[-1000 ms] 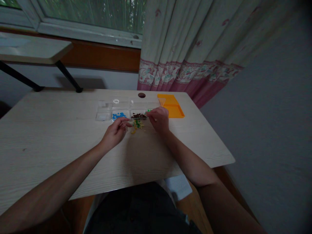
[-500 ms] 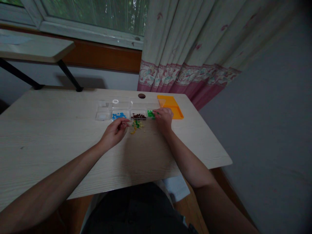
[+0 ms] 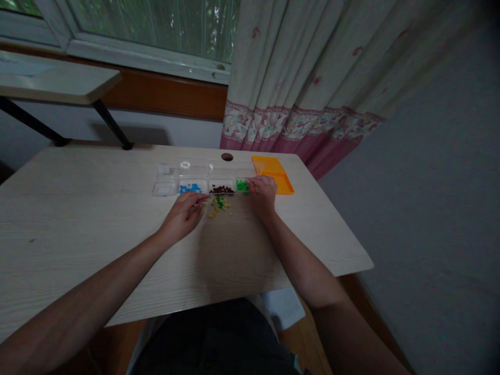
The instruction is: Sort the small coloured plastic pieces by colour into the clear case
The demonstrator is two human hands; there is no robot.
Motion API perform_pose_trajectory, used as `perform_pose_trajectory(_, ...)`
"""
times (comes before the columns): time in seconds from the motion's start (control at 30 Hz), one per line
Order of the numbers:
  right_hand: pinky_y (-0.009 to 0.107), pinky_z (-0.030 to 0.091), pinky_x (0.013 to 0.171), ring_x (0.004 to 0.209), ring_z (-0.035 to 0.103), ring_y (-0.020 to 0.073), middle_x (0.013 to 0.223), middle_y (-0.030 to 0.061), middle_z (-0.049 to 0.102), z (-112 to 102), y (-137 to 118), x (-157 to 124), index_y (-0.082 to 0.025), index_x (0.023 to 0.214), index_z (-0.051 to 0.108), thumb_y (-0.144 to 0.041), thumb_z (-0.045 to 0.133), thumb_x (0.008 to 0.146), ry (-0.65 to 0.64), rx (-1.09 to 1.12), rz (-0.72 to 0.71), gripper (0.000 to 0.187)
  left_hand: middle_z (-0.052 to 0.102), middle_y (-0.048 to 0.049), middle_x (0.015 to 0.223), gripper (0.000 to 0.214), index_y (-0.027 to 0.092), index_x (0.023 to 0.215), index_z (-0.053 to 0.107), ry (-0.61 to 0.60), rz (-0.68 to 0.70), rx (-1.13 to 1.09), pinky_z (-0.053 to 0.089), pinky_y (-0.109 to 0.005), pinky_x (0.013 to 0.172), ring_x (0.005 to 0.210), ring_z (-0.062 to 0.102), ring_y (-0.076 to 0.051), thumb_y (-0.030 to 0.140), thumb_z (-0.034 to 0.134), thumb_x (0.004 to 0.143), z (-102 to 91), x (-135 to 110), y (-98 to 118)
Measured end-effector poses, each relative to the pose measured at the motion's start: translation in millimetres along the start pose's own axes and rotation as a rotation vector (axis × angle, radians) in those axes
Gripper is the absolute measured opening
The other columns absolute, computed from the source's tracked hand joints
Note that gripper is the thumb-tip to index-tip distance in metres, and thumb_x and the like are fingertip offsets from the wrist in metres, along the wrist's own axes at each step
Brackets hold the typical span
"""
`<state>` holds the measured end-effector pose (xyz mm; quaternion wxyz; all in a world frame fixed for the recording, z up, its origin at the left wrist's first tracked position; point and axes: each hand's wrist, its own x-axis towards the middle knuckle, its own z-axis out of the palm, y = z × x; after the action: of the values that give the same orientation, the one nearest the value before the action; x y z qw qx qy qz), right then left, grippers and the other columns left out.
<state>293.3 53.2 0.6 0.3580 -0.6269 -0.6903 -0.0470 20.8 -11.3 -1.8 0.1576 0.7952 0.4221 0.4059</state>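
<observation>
A loose heap of small yellow and green pieces (image 3: 221, 203) is lying just right of the half-curled left hand (image 3: 184, 213), farther from the bunched right hand (image 3: 264, 194) (whether either is holding anything is unclear).

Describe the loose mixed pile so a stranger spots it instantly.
On the pale table, find the clear compartment tray near its far edge. In front of the dark brown pieces inside, between the left hand and right hand, is the small pile. Unlike those pieces, it mixes yellow and green outside the tray.
</observation>
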Motion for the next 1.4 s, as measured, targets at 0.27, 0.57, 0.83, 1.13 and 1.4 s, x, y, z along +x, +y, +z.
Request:
perform_pose_trajectory(0.27, 0.038, 0.035, 0.093, 0.102, 0.053, 0.0225, 0.104, 0.0057, 0.068, -10.8, -16.2, -4.3, -0.026, 0.11, 0.073, -0.024, 0.055, 0.093, -0.083, 0.027, -0.146, 0.024, 0.049, -0.014, 0.143, 0.046, 0.016, 0.14, 0.047, -0.224, 0.179, 0.157, 0.037, -0.049, 0.113, 0.132, 0.044, -0.028, 0.019, 0.046, 0.094, 7.8, 2.2, 5.6)
perform_pose_trajectory(0.57, 0.034, 0.044, 0.096, 0.105, 0.058, 0.0209, 0.108, 0.0097, 0.066, -14.5, -46.8, -22.4, -0.017, 0.111, 0.07, -0.009, 0.053, 0.085, -0.473, 0.104, -0.415, 0.032, 0.055, -0.0158, 0.134, 0.041, 0.015, 0.134, 0.053, -0.227, 0.149, 0.229, 0.04, -0.053, 0.11, 0.126, 0.048, -0.03, 0.021, 0.046, 0.094, 8.9, -0.7, 8.3)
perform_pose_trajectory(0.83, 0.039, 0.04, 0.104, 0.111, 0.051, 0.0248, 0.114, 0.0133, 0.063, -6.0, -67.7, -36.0, -0.013, 0.116, 0.066, -0.01, 0.052, 0.089, -0.464, -0.031, -0.449, 0.031, 0.059, -0.0149, 0.12, 0.033, 0.013, 0.122, 0.059, -0.118, 0.056, 0.3, 0.045, -0.048, 0.104, 0.116, 0.051, -0.029, 0.021, 0.046, 0.093, 6.0, -3.1, 3.9)
perform_pose_trajectory(1.13, 0.036, 0.043, 0.103, 0.11, 0.053, 0.0207, 0.112, 0.0103, 0.063, 1.8, -65.0, -37.9, -0.015, 0.115, 0.067, -0.004, 0.051, 0.086, -0.439, 0.219, -0.429, 0.035, 0.06, -0.0148, 0.117, 0.035, 0.011, 0.126, 0.057, -0.168, 0.053, 0.259, 0.044, -0.045, 0.102, 0.112, 0.052, -0.028, 0.022, 0.044, 0.095, 4.7, -4.7, 0.3)
perform_pose_trajectory(1.4, 0.039, 0.043, 0.099, 0.103, 0.053, 0.0234, 0.103, 0.0111, 0.063, -8.1, -64.3, -37.1, -0.014, 0.104, 0.072, -0.01, 0.053, 0.089, -0.45, 0.072, -0.38, 0.024, 0.059, -0.0138, 0.117, 0.037, 0.016, 0.127, 0.06, -0.167, 0.076, 0.248, 0.046, -0.045, 0.098, 0.111, 0.052, -0.028, 0.021, 0.046, 0.093, 4.7, -5.4, 0.2)
